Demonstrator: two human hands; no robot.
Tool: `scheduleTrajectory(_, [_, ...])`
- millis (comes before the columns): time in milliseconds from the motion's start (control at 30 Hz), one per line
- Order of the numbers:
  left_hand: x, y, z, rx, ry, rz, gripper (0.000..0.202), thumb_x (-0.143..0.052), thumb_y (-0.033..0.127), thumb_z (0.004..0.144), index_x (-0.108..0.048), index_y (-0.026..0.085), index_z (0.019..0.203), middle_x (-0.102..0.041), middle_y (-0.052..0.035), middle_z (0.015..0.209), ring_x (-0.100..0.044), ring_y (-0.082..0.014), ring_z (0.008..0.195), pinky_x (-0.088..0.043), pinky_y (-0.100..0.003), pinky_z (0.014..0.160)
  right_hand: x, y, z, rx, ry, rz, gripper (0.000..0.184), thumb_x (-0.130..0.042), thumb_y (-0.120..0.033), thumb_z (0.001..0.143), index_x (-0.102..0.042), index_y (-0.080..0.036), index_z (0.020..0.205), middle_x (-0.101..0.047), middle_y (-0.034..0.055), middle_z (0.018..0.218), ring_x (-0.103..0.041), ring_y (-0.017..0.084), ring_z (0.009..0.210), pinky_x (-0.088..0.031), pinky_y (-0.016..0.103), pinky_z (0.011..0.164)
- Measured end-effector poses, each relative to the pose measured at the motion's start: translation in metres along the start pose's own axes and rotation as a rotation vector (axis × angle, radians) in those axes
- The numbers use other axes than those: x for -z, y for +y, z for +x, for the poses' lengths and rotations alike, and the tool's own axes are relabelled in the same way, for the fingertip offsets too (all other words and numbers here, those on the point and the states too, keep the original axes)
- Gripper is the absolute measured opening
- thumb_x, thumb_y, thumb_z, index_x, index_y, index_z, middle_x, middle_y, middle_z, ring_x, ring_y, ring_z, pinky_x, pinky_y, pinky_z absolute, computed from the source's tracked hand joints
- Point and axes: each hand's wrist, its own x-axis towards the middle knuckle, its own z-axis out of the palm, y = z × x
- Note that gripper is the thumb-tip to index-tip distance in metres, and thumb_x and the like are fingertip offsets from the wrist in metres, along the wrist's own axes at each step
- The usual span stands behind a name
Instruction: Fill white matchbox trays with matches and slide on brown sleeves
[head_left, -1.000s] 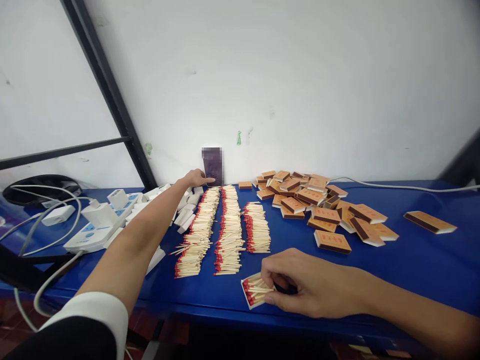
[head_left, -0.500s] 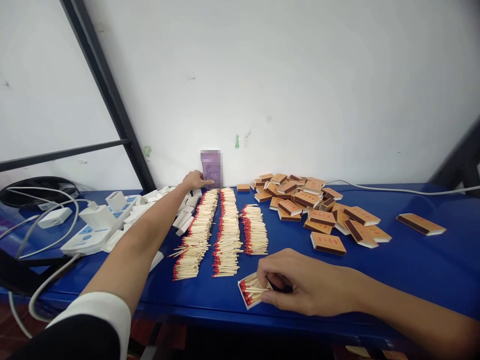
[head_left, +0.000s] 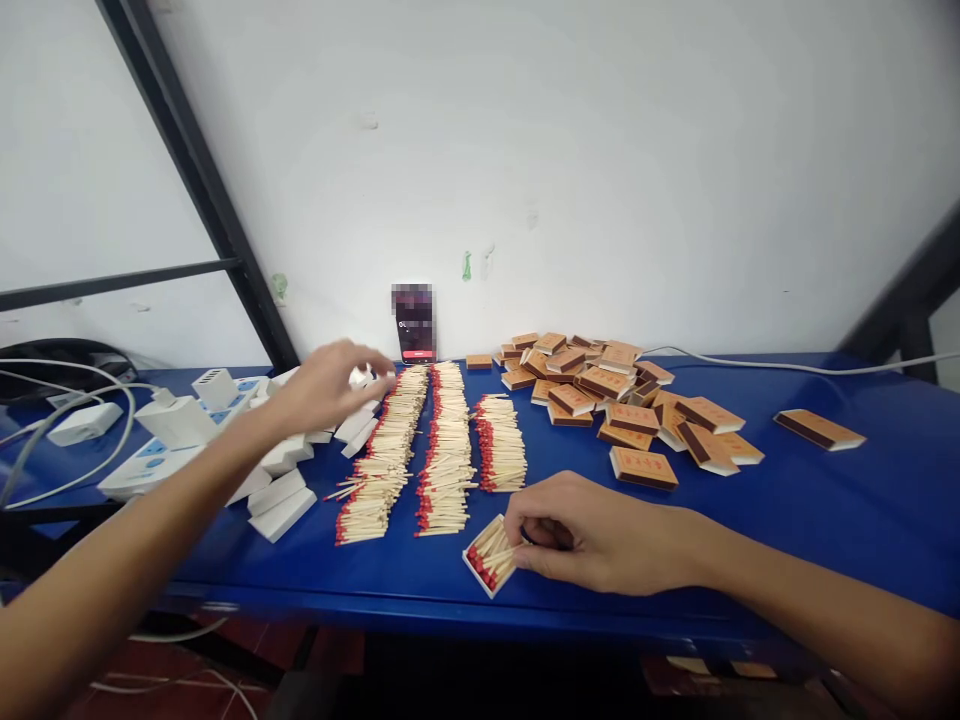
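Observation:
My left hand [head_left: 328, 385] hangs over the white matchbox trays [head_left: 358, 430] on the left, its thumb and fingers apart with nothing between them. A phone [head_left: 417, 335] leans on the wall just beyond it, its screen dark with a red bar. At the front of the table, my right hand [head_left: 574, 535] pinches the right side of a small white matchbox tray [head_left: 477, 577] filled with red-headed matches. Its fingertips reach over the tray's edge, hiding that end. Behind this tray, loose matches [head_left: 448, 450] lie in three long rows.
Orange matchbox sleeves [head_left: 607, 382] are heaped at the back right, and one sleeve [head_left: 820, 429] lies apart further right. A power strip [head_left: 150, 465] with chargers and cables occupies the left. Everything rests on a blue table [head_left: 750, 540] against a white wall.
My left hand has left the phone and drawn back toward me. The phone's screen has changed from purple to dark. My right hand still holds the tray, which has turned slightly.

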Motion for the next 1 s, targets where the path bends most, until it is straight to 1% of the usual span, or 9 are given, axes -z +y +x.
scheduleTrajectory(100, [-0.008, 0.053, -0.073, -0.297, 0.113, -0.176, 0.015, -0.056, 0.029, 0.095, -0.066, 0.020, 0.103, -0.072, -0.0031, 0.095, -0.063, -0.0182, 0.088, -0.049, -0.031, 0.079, 0.001, 0.002, 0.000, -0.003, -0.007, 0.020, 0.012, -0.058, -0.028, 0.094, -0.060, -0.019, 0.086, -0.048, -0.0057, 0.066, -0.042, 0.009, 0.058, -0.037, 0.021, 0.058])
scheduleTrajectory(200, [-0.027, 0.092, -0.117, -0.630, 0.094, -0.372, 0.017, -0.049, 0.016, 0.098, -0.063, 0.018, 0.107, -0.073, -0.0052, 0.097, -0.063, -0.0169, 0.085, -0.049, -0.031, 0.078, 0.001, 0.003, 0.001, -0.012, -0.022, 0.025, 0.012, -0.056, -0.029, 0.095, -0.062, -0.019, 0.091, -0.049, -0.0051, 0.066, -0.042, 0.010, 0.058, -0.035, 0.022, 0.055])
scheduleTrajectory(267, [-0.040, 0.104, -0.125, -0.724, 0.122, -0.390, 0.018, -0.049, 0.014, 0.098, -0.062, 0.017, 0.110, -0.074, -0.0065, 0.098, -0.062, -0.0189, 0.082, -0.049, -0.033, 0.074, 0.001, 0.003, 0.001, -0.012, -0.027, 0.020, 0.015, -0.054, -0.030, 0.096, -0.064, -0.020, 0.094, -0.049, -0.0048, 0.066, -0.041, 0.010, 0.058, -0.033, 0.022, 0.054])
scheduleTrajectory(400, [-0.057, 0.108, -0.120, -0.765, 0.184, -0.498, 0.025, -0.049, 0.005, 0.093, -0.062, 0.021, 0.108, -0.076, -0.0052, 0.099, -0.064, -0.0189, 0.078, -0.048, -0.035, 0.069, 0.001, 0.001, 0.000, -0.019, -0.023, -0.010, 0.020, -0.049, -0.032, 0.099, -0.064, -0.020, 0.095, -0.049, -0.0045, 0.066, -0.041, 0.010, 0.057, -0.032, 0.022, 0.053])
scheduleTrajectory(500, [-0.064, 0.110, -0.119, -0.757, 0.289, -0.485, 0.027, -0.050, 0.006, 0.085, -0.062, 0.021, 0.104, -0.076, -0.0041, 0.090, -0.065, -0.0180, 0.069, -0.048, -0.034, 0.062, 0.002, 0.001, -0.001, -0.023, -0.024, -0.039, 0.019, -0.049, -0.032, 0.099, -0.064, -0.021, 0.094, -0.051, -0.0042, 0.068, -0.042, 0.010, 0.059, -0.033, 0.022, 0.055])
scheduleTrajectory(600, [-0.067, 0.121, -0.125, -0.684, 0.376, -0.393, 0.025, -0.051, 0.025, 0.085, -0.062, 0.018, 0.107, -0.074, -0.0069, 0.086, -0.067, -0.0205, 0.070, -0.052, -0.034, 0.059, 0.002, 0.001, -0.001, -0.031, -0.021, -0.065, 0.017, -0.049, -0.029, 0.098, -0.064, -0.021, 0.093, -0.051, -0.0041, 0.069, -0.042, 0.011, 0.060, -0.034, 0.023, 0.057])
scheduleTrajectory(700, [-0.070, 0.137, -0.130, -0.391, 0.456, -0.230, 0.035, -0.058, 0.027, 0.082, -0.058, 0.016, 0.115, -0.071, -0.0102, 0.093, -0.069, -0.0234, 0.078, -0.056, -0.035, 0.063, 0.003, 0.000, 0.000, -0.028, -0.021, -0.071, 0.014, -0.050, -0.025, 0.096, -0.063, -0.021, 0.092, -0.049, -0.0052, 0.067, -0.042, 0.010, 0.059, -0.033, 0.022, 0.056])
scheduleTrajectory(867, [-0.082, 0.151, -0.123, -0.136, 0.279, -0.152, 0.048, -0.071, 0.042, 0.075, -0.057, 0.020, 0.115, -0.068, -0.0078, 0.091, -0.069, -0.0281, 0.079, -0.057, -0.038, 0.059, 0.003, 0.000, 0.002, -0.008, -0.019, -0.055, 0.004, -0.058, -0.016, 0.088, -0.060, -0.019, 0.089, -0.046, -0.0070, 0.066, -0.041, 0.009, 0.058, -0.034, 0.021, 0.057])
scheduleTrajectory(1000, [-0.089, 0.146, -0.117, -0.103, 0.244, -0.168, 0.027, -0.063, 0.029, 0.085, -0.057, 0.022, 0.110, -0.068, -0.0045, 0.091, -0.068, -0.0245, 0.080, -0.056, -0.036, 0.063, 0.002, 0.000, 0.001, 0.016, -0.018, -0.042, 0.007, -0.057, -0.017, 0.090, -0.058, -0.019, 0.084, -0.045, -0.0073, 0.065, -0.040, 0.008, 0.058, -0.034, 0.020, 0.058])
